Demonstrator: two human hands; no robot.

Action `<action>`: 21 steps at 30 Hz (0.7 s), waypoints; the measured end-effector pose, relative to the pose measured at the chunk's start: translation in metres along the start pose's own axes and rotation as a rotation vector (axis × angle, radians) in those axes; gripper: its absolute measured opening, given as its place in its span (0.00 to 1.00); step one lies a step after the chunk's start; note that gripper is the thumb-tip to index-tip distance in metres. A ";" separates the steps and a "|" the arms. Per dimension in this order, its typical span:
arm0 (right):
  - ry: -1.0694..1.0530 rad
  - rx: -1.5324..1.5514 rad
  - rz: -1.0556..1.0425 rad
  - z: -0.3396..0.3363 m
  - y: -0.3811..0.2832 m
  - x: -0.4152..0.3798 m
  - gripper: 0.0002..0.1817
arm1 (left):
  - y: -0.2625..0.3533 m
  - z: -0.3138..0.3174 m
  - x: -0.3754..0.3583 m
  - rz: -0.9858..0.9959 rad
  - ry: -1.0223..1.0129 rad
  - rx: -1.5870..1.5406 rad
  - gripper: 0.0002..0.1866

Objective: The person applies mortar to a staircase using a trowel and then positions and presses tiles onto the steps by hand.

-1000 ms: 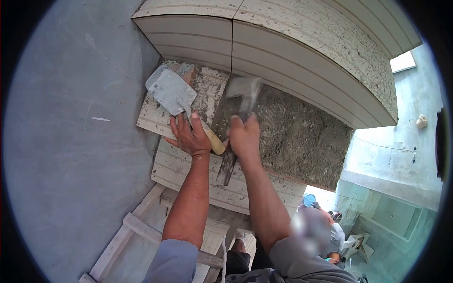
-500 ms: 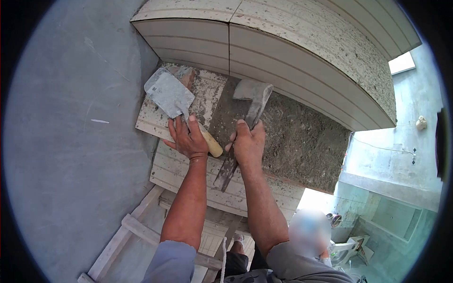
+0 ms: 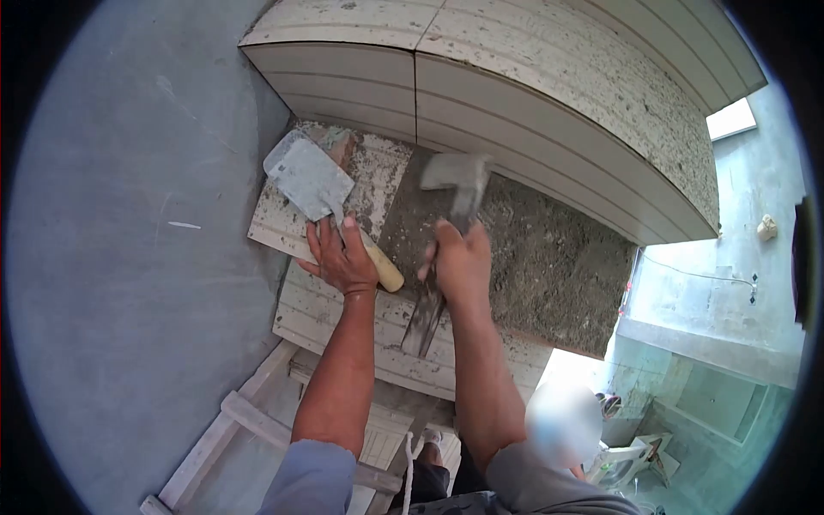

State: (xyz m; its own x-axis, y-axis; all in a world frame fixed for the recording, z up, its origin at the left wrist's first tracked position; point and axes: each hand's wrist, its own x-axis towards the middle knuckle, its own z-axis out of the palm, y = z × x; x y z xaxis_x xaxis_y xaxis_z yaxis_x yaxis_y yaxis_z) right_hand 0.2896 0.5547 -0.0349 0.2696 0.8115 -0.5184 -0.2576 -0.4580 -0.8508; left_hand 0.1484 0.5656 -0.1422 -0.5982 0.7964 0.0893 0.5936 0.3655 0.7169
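My right hand point(image 3: 462, 262) is wrapped around the dark, mortar-smeared handle of a hammer point(image 3: 466, 193). Its long grey head, blurred by motion, hangs over the mortar bed point(image 3: 558, 266) close to the step riser. My left hand point(image 3: 343, 257) lies with fingers spread on the front edge of a speckled tile point(image 3: 270, 213). Just beyond its fingertips rests a flat trowel point(image 3: 307, 176), blade coated in grey mortar. The trowel's wooden handle point(image 3: 384, 268) runs past my thumb, alongside the hand.
Tiled steps point(image 3: 549, 112) rise ahead, with a grey plastered wall point(image 3: 129, 257) on the left. A wooden ladder-like frame point(image 3: 257, 416) stands below. At lower right another person point(image 3: 562, 425) is near assorted items. A brick piece point(image 3: 341, 148) sits behind the trowel.
My right hand has shifted slightly right with the hammer, whose head is now blurred. My left hand and the trowel stay nearly in place.
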 end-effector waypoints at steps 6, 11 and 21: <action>-0.007 -0.038 0.016 -0.001 0.000 0.025 0.08 | 0.001 0.001 0.004 -0.007 0.004 0.004 0.33; 0.047 0.159 -0.063 -0.007 0.019 0.008 0.09 | -0.006 -0.001 -0.001 -0.014 -0.010 0.038 0.33; -0.002 0.113 -0.016 0.005 0.026 0.021 0.10 | -0.007 0.000 -0.001 -0.002 -0.001 0.049 0.30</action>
State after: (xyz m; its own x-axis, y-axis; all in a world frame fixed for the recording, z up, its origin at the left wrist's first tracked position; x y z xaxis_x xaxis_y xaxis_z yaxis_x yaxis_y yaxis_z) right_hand 0.2841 0.5615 -0.0671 0.2726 0.8190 -0.5049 -0.3562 -0.4016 -0.8437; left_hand 0.1446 0.5623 -0.1469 -0.5990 0.7960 0.0877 0.6181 0.3899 0.6826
